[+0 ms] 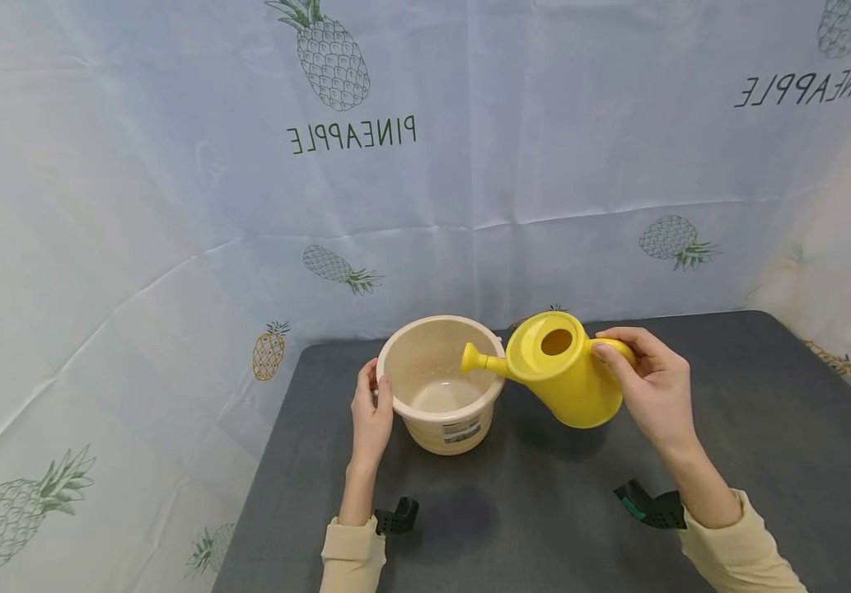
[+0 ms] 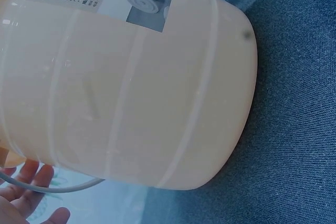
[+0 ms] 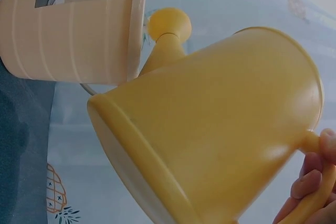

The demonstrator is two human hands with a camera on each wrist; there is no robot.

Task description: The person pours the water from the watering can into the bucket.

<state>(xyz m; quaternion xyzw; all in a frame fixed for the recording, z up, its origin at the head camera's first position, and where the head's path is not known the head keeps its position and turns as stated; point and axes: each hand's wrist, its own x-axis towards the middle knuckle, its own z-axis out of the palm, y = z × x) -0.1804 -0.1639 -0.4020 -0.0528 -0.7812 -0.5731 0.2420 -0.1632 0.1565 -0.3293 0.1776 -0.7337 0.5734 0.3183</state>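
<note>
A cream plastic bucket [image 1: 436, 428] with a label stands upright on the dark table. At its left rim my left hand [image 1: 373, 420] holds it, fingers on the outer side beside the thin bail handle [image 2: 79, 186]. My right hand [image 1: 655, 383] grips the handle of a yellow watering can [image 1: 581, 391], which is raised off the table and tilted toward the bucket. The can's spout [image 1: 483, 360] reaches over the bucket's right rim, its round head above the opening. In the right wrist view, the fingers [image 3: 307, 182] curl round the can's handle.
A dark grey table [image 1: 544, 527] lies under both arms. Behind and beside it hangs a pale cloth [image 1: 544, 148] printed with pineapples. Both wrists wear black camera mounts, such as the left mount [image 1: 398, 517].
</note>
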